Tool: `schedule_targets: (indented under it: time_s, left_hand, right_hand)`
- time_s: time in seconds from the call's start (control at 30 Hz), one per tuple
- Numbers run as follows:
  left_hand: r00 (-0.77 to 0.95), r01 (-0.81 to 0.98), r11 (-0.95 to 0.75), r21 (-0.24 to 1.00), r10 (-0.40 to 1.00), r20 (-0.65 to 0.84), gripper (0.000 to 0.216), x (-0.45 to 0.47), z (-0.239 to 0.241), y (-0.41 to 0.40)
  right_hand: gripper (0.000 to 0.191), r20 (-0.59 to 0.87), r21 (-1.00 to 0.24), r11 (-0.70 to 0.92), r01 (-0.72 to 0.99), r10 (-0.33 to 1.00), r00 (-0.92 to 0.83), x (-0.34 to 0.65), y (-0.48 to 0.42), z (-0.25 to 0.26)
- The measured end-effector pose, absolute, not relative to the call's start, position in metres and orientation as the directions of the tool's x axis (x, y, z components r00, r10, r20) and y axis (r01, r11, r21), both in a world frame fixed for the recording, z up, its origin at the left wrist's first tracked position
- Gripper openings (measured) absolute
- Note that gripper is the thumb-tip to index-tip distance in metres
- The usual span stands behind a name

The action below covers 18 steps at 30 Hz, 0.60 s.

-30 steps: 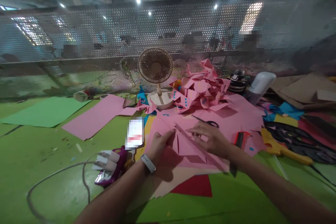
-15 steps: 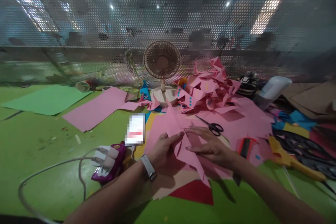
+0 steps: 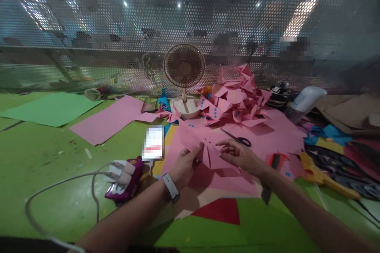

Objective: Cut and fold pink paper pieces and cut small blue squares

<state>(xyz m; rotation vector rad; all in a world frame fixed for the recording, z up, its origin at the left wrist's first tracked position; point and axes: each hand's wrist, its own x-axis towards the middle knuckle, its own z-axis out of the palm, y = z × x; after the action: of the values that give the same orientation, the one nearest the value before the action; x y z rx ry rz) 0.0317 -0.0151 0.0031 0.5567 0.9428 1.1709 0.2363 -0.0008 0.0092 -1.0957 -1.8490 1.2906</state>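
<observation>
One folded pink paper [image 3: 219, 161], above a pink sheet [image 3: 243, 186]: light, easily creased, we judge; best pinched along folds. Left hand [image 3: 184, 166]: pinching it. Right hand [image 3: 242, 157]: loosely parted, contact unclear.

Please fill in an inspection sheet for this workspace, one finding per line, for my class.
Surface: shiny green table, with a small pale paper scrap.
Things in work: folded pink paper sheet; black metal-bladed scissors lie beyond it.
Clutter: heap of folded pink paper pieces; rectangular phone, screen lit.
Hands: left hand grips the sheet; right hand, loosely curled, contact unclear.
Cables: pale thin cable, looped at left.
Surroundings: round beige fan; perforated grey screen behind.
</observation>
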Motion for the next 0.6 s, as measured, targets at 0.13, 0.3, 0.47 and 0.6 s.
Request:
schedule_targets:
  time_s: [0.13, 0.3, 0.47, 0.6]
  left_hand:
    - [0.409, -0.175, 0.483, 0.858, 0.828, -0.383, 0.028, 0.027, 0.019, -0.029]
    - [0.727, 0.241, 0.019, 0.970, 0.659, -0.194, 0.031, 0.007, 0.061, -0.038]
    - [0.453, 0.477, -0.470, 0.742, 0.856, 0.251, 0.043, -0.001, 0.064, -0.007]
    - [0.552, 0.418, -0.218, 0.882, 0.832, -0.056, 0.028, -0.003, 0.039, 0.012]
  right_hand:
    - [0.037, 0.014, -0.889, 0.236, 0.393, 0.871, -0.492, 0.242, 0.014, 0.013]
    - [0.038, -0.018, -0.862, 0.259, 0.437, 0.844, -0.536, 0.262, 0.031, 0.026]
    - [0.030, -0.071, -0.827, 0.342, 0.445, 0.723, -0.688, 0.253, 0.025, 0.036]
    - [0.026, 0.130, -0.634, 0.573, 0.519, 0.741, -0.659, 0.238, 0.016, 0.039]
